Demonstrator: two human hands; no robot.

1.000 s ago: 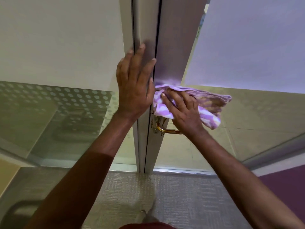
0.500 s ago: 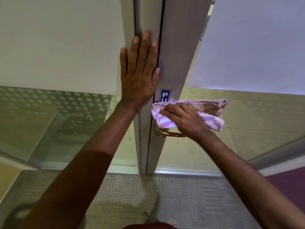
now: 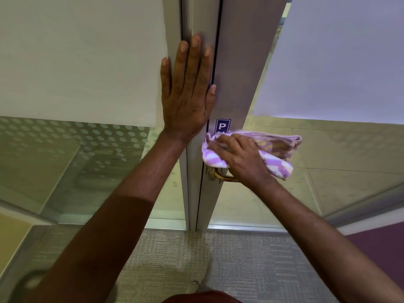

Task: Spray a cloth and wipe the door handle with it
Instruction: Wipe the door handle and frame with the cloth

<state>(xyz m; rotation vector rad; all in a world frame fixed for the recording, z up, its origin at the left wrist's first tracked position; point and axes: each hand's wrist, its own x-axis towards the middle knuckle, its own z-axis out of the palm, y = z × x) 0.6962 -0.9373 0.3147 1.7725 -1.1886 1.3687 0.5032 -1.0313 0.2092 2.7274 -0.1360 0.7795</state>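
Left hand (image 3: 188,92) lies flat, fingers straight and spread, pressed on the door frame (image 3: 238,62) above the blue sign (image 3: 223,126); position matches 0.5 s ago. Right hand (image 3: 242,159) grips the purple-and-white cloth (image 3: 277,147), fingers curled over it, just above the brass door handle (image 3: 223,176). Versus 1.0 s ago, the cloth sits lower, uncovering the sign's top letter. Carpet (image 3: 240,259) below.
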